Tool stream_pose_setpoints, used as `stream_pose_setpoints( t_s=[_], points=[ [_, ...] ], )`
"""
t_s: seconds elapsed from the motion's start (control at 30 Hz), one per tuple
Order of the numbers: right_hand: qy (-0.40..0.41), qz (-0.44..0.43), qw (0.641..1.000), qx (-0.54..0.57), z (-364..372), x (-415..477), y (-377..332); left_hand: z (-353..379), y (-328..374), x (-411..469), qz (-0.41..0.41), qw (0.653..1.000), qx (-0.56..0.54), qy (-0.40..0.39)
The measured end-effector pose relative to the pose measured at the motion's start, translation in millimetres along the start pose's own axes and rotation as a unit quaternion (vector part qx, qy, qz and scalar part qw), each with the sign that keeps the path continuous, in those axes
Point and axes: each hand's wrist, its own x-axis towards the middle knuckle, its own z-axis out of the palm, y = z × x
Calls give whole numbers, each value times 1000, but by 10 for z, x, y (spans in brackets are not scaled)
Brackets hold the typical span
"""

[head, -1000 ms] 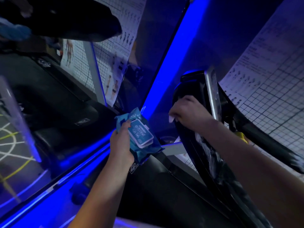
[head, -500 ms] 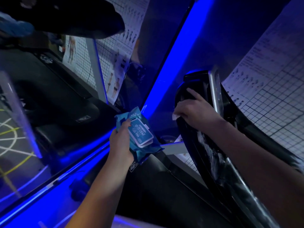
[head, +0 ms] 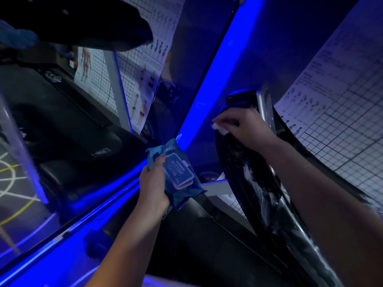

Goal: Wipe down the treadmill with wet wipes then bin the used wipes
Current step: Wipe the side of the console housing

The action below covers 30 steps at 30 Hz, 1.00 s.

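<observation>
**Now: the wipe sits at the top end of the treadmill arm**

The treadmill arm (head: 259, 193), black and glossy, is the largest thing here. Its long axis runs from the lower right up toward the upper middle, and wet streaks show along its face.

The right hand (head: 248, 129) rests on the upper end of that arm, fingers curled over a white wipe (head: 219, 127) and pressing it against the arm's left edge. The left hand (head: 152, 183) is well to the left of the arm and clear of it. It grips the blue wipe pack (head: 180, 175), whose lid is closed.

Only the right hand is on the arm, and the streaked stretch lies below it, toward the person. Only a short length is left above, so the next stroke probably follows the long axis. No bin shows.
</observation>
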Motion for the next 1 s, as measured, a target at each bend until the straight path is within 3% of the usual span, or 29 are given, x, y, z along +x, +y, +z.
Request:
stream_pose_setpoints(
  t_s=[0.07, 0.17, 0.33, 0.43, 0.53, 0.63, 0.8, 1.0],
  points=[
    [0, -18, 999, -51, 43, 68, 88, 52, -41, 8, 4, 1000, -5, 4],
    [-56, -116, 982, -137, 56, 11, 108, 86, -66, 3, -5, 1000, -7, -11],
    [-196, -178, 932, -247, 43, -527, -21, 61, -55, 28, -2, 1000, 6, -13],
    [-219, -215, 906, -290, 45, -795, -62, 43, -32, 13, 5, 1000, 7, -12],
    [-141, -172, 949, -223, -122, -791, -104, 32, -52, 14, 10, 1000, 11, -13],
    [34, -54, 984, -167, -157, -668, -31, 44, -111, 22, 6, 1000, 8, -9],
    [87, 46, 980, -172, 363, -966, -81, 91, -196, 8, -2, 1000, 4, -31],
    [208, 223, 941, -147, 515, -1875, -379, 104, -218, -20, 1, 999, 3, -52]
  ],
)
